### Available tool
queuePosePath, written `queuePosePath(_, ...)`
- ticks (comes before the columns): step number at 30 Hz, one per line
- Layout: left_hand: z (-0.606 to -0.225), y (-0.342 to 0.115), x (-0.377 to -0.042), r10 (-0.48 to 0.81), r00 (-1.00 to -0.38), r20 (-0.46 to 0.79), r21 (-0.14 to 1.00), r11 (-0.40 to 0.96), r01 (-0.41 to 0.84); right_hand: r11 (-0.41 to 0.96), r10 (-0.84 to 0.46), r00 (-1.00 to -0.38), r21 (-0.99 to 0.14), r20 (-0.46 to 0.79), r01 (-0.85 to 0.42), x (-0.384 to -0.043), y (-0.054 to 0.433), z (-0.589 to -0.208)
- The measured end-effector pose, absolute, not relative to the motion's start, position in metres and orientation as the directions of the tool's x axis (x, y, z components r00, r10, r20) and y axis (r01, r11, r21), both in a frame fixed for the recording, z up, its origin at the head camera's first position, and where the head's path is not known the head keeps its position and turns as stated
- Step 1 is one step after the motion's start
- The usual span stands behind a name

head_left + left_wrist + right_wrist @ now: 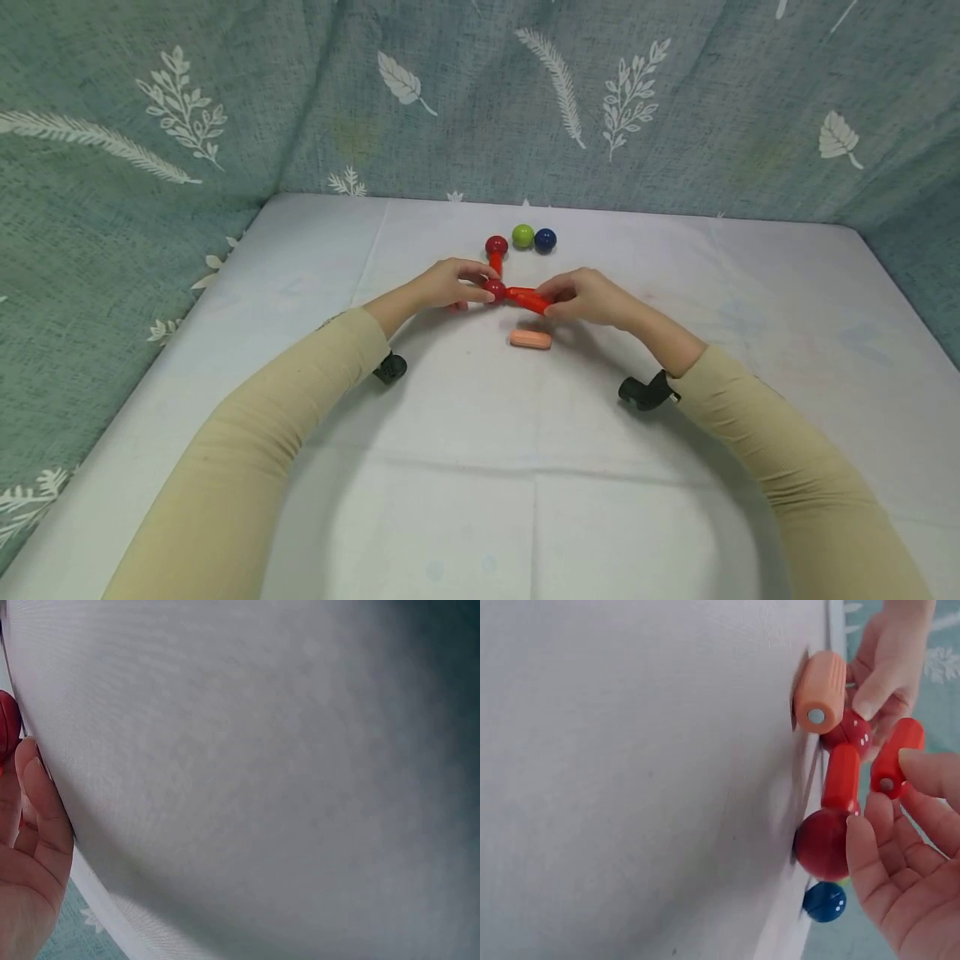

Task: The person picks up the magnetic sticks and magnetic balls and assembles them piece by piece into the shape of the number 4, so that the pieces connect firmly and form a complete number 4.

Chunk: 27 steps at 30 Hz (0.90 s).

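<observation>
My left hand (452,283) pinches a glossy red ball (495,290) between thumb and fingers. From this ball a red stick (496,265) runs back to another red ball (497,245). A second red stick (842,776) leads from the pinched ball to a red ball (823,844) at my right fingertips, hidden in the head view. My right hand (588,296) grips a separate red stick (901,754), whose end shows a round metal disc. Something red (457,306) peeks out under my left hand, mostly hidden. The left wrist view catches only part of the left hand and a ball.
A peach stick (530,339) lies just in front of the hands. Behind them sit a green ball (522,236) and a blue ball (545,241), side by side. The white-covered table (450,492) meets a blue-green leaf-patterned cloth (480,133) at its back edge.
</observation>
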State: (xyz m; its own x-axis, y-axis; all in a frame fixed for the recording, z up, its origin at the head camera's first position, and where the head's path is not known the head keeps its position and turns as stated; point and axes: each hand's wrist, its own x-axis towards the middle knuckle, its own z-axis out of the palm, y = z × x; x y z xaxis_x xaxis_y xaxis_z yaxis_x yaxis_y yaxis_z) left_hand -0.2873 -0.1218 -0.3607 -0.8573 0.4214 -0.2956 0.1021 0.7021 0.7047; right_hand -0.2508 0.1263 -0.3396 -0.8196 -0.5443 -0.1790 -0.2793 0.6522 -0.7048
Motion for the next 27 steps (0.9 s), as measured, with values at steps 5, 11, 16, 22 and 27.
queuePosePath(5, -0.362, -0.122, -0.288, 0.425, -0.857, -0.292, 0.704, 0.702, 0.108, 0.588, -0.48, -0.849, -0.799, -0.221, -0.124, -0.255, 0.133, -0.342)
queuePosePath(11, -0.362, -0.122, -0.288, 0.424, -0.856, -0.294, 0.698, 0.708, 0.111, 0.458, -0.432, -0.857, -0.887, -0.281, 0.06, -0.26, 0.139, -0.341)
queuePosePath(16, -0.361, -0.122, -0.287, 0.418, -0.857, -0.301, 0.697, 0.709, 0.102, 0.458, -0.382, -0.867, -0.88, -0.32, 0.122, -0.264, 0.14, -0.341)
queuePosePath(22, -0.359, -0.122, -0.285, 0.417, -0.857, -0.302, 0.696, 0.711, 0.101, 0.469, -0.287, -0.886, -0.86, -0.365, 0.203, -0.27, 0.139, -0.344)
queuePosePath(27, -0.358, -0.121, -0.285, 0.418, -0.858, -0.3, 0.694, 0.713, 0.105, 0.43, -0.2, -0.891, -0.854, -0.407, 0.294, -0.274, 0.136, -0.345)
